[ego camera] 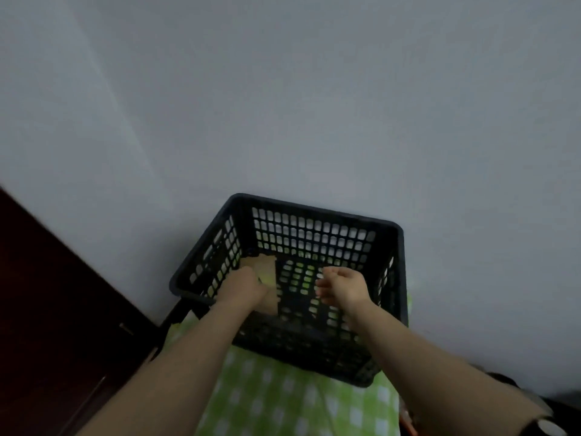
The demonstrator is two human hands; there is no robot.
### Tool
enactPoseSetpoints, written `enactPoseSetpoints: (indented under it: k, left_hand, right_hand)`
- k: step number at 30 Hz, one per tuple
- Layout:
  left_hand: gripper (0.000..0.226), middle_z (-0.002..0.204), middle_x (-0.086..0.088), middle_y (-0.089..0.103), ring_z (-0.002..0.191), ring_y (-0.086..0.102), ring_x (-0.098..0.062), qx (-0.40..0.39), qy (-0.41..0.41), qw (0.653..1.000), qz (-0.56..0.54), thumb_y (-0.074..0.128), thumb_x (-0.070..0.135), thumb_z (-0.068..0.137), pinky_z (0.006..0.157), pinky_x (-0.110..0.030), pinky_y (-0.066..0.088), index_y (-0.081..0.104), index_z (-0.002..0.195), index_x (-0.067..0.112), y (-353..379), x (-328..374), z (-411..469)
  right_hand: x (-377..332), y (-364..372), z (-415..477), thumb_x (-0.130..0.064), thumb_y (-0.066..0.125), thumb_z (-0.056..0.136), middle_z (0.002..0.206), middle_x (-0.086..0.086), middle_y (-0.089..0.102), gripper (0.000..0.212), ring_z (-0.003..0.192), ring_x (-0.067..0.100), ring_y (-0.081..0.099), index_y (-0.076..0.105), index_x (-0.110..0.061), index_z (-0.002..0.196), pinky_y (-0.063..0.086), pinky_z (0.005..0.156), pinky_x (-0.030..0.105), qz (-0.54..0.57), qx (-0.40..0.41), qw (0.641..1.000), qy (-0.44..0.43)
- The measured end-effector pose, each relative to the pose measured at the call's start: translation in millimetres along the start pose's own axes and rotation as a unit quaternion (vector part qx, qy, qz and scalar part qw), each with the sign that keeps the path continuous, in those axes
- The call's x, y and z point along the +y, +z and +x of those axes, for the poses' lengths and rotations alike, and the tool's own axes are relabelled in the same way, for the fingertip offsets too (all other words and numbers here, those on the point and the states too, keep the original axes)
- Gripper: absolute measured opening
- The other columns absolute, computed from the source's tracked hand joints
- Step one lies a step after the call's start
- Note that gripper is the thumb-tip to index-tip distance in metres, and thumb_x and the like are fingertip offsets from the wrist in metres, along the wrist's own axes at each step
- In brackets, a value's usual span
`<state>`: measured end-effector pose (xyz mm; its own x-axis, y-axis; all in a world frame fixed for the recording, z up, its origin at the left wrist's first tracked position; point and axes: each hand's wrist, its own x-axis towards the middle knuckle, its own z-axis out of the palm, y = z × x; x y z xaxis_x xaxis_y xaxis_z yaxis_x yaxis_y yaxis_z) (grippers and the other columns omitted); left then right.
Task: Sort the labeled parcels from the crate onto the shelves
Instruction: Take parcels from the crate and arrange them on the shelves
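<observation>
A black perforated plastic crate [314,212] stands against a pale wall, on a green and white checked cloth [283,401]. Inside it, at the left, lies a brown cardboard parcel [267,265] with a yellowish label. My left hand [242,286] reaches into the crate and grips that parcel, hiding much of it. My right hand [342,286] hovers inside the crate to the right, fingers loosely curled and apart, holding nothing. No shelves are in view.
A dark wooden piece of furniture [47,309] fills the lower left, close to the crate's left side. The pale wall [283,105] rises directly behind the crate. A dark object [553,413] sits at the lower right corner.
</observation>
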<state>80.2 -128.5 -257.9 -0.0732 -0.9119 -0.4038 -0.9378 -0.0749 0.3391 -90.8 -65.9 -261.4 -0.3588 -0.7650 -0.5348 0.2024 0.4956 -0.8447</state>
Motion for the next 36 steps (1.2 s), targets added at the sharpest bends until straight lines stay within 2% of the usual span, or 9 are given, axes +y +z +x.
enactPoseSetpoints:
  k: [7,13,18,21,23,26,30,34,36]
  left_hand:
    - [0.055,0.138,-0.017,0.044,0.125,0.045,-0.033,-0.104,-0.116,0.986,-0.065,0.060,0.031,0.091,0.096,-0.033,0.042,0.044,0.134,0.000,45.9,-4.9,159.9]
    - [0.143,0.156,-0.021,-0.008,0.143,0.001,-0.041,-0.127,-0.284,0.949,-0.060,0.080,0.059,0.059,0.115,-0.050,0.017,-0.018,0.148,0.004,105.1,-24.3,239.6]
    - [0.157,0.154,-0.025,-0.010,0.143,0.001,-0.040,-0.125,-0.304,0.943,-0.043,0.088,0.055,0.048,0.114,-0.052,0.016,-0.026,0.144,0.007,129.7,-22.7,250.1]
    - [0.155,0.155,-0.023,-0.002,0.142,0.006,-0.039,-0.117,-0.290,0.947,-0.074,0.089,0.052,0.049,0.113,-0.051,0.020,-0.023,0.147,0.008,140.3,-30.3,255.6]
    - [0.148,0.151,-0.019,0.020,0.135,0.026,-0.039,-0.188,-0.264,0.935,-0.147,0.084,0.067,0.041,0.110,-0.047,0.031,0.004,0.152,0.011,137.4,-29.9,256.8]
    - [0.091,0.115,-0.014,0.056,0.104,0.054,-0.033,-0.321,-0.225,0.859,-0.330,0.083,0.053,0.058,0.096,-0.044,0.044,0.047,0.129,0.009,103.0,-11.9,235.9]
    - [0.097,0.121,-0.015,0.056,0.111,0.053,-0.036,-0.379,-0.139,0.797,-0.450,0.088,0.047,0.049,0.100,-0.054,0.040,0.043,0.129,0.016,45.5,15.1,196.0]
    - [0.088,0.123,-0.016,0.060,0.116,0.053,-0.036,-0.375,-0.041,0.762,-0.526,0.084,0.042,0.048,0.102,-0.052,0.040,0.054,0.126,0.016,4.1,24.0,133.6]
    - [0.084,0.125,-0.018,0.061,0.115,0.056,-0.036,-0.352,-0.003,0.754,-0.555,0.079,0.043,0.052,0.097,-0.048,0.045,0.056,0.127,0.013,-11.1,22.3,95.3]
  right_hand:
    - [-12.2,38.1,108.4,-0.013,0.042,0.101,0.083,0.006,0.060,0.017,0.063,0.014,0.056,0.054,-0.009,0.113,0.047,0.057,0.024,0.010,0.043,0.997,0.065]
    - [21.6,59.3,174.7,-0.008,0.044,0.099,0.080,0.003,0.058,0.016,0.065,0.013,0.054,0.055,-0.011,0.110,0.045,0.057,0.023,-0.031,0.039,0.994,0.101]
    - [43.8,68.1,195.7,-0.007,0.044,0.097,0.079,0.002,0.059,0.015,0.065,0.013,0.055,0.055,-0.015,0.101,0.044,0.058,0.023,-0.039,0.033,0.989,0.137]
    - [45.9,69.0,196.6,-0.006,0.045,0.096,0.079,0.002,0.059,0.016,0.065,0.013,0.055,0.058,-0.012,0.104,0.045,0.058,0.024,-0.047,0.031,0.989,0.140]
    - [41.6,65.4,191.8,-0.006,0.046,0.096,0.079,0.004,0.060,0.019,0.065,0.014,0.055,0.058,-0.010,0.111,0.045,0.058,0.025,-0.048,0.038,0.988,0.142]
    - [29.4,58.9,177.4,-0.003,0.046,0.096,0.082,0.008,0.061,0.022,0.067,0.018,0.056,0.058,-0.007,0.114,0.048,0.059,0.030,-0.046,0.051,0.987,0.143]
    - [11.0,42.5,155.4,-0.017,0.058,0.092,0.110,0.010,0.064,0.033,0.102,0.025,0.060,0.061,-0.005,0.122,0.051,0.090,0.037,-0.063,0.070,0.990,0.106]
    - [-6.9,28.7,116.0,-0.064,0.079,0.054,0.126,0.006,0.058,0.094,0.113,0.026,0.056,0.054,-0.017,0.131,0.046,0.100,0.044,-0.008,-0.011,0.993,0.121]
    - [-14.5,20.9,90.3,-0.071,0.081,0.039,0.126,0.008,0.060,0.110,0.112,0.028,0.058,0.052,-0.018,0.132,0.047,0.098,0.046,0.013,-0.096,0.988,0.120]
